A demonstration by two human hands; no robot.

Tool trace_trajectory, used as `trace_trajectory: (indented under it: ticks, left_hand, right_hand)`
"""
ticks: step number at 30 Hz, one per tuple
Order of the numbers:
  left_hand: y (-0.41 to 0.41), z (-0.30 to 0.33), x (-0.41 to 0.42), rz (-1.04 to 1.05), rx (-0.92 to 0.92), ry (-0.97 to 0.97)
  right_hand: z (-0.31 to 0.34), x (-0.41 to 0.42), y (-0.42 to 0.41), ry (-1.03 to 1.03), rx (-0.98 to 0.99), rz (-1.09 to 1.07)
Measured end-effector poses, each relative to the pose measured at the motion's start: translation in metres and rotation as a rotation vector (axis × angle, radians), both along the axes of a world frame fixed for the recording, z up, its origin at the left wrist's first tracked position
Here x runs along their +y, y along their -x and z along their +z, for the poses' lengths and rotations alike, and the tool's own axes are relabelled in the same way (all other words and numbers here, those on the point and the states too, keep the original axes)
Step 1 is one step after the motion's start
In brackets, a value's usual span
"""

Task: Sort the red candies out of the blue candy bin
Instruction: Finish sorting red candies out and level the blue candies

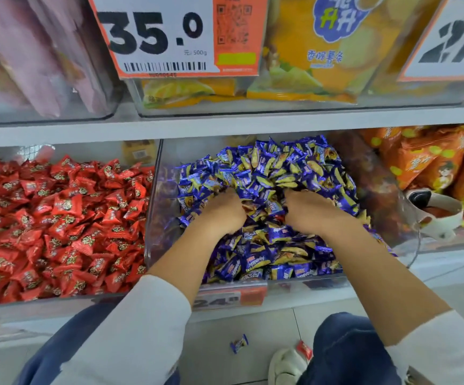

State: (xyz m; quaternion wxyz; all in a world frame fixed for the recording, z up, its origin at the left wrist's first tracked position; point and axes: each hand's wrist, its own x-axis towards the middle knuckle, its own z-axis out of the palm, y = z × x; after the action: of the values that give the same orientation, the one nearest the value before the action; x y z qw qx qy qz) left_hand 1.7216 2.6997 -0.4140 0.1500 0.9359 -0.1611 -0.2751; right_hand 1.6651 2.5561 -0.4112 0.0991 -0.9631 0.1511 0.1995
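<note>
The clear blue candy bin [152, 218] sits in the middle of the lower shelf, heaped with blue and yellow wrapped candies [281, 168]. My left hand [219, 213] and my right hand [315, 211] are both dug into the middle of the heap, side by side, knuckles up. The fingers of both hands are buried among the wrappers, so what they hold is hidden. No red candy shows on the surface of the blue heap. The neighbouring bin on the left is full of red wrapped candies [58, 218].
One red candy [304, 350] and one blue candy [239, 343] lie on the floor by my shoe [285, 366]. Orange snack bags [433, 162] fill the bin at right, with a white scoop-like object [436, 218] in front. A price tag [225, 297] hangs on the shelf edge.
</note>
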Motion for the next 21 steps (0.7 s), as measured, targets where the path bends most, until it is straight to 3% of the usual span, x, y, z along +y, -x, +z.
trace_trajectory:
  ticks: [4, 7, 12, 17, 21]
  left_hand:
    - [-0.001, 0.002, -0.003, 0.099, 0.174, 0.233]
    - [-0.002, 0.001, 0.0, 0.143, 0.247, 0.351]
    - [0.003, 0.022, 0.005, 0.06, 0.174, 0.466]
    - [0.014, 0.065, 0.036, -0.243, 0.024, 0.429]
    - [0.01, 0.072, 0.059, -0.189, -0.036, 0.332]
  right_hand:
    - [0.001, 0.011, -0.011, -0.169, 0.113, -0.014]
    - [0.005, 0.016, -0.01, -0.416, 0.074, -0.075]
    - [0.023, 0.009, 0.01, -0.862, -0.085, -0.198]
    - [0.053, -0.013, 0.035, -0.802, -0.174, -0.104]
    - [0.054, -0.031, 0.047, -0.598, -0.264, -0.175]
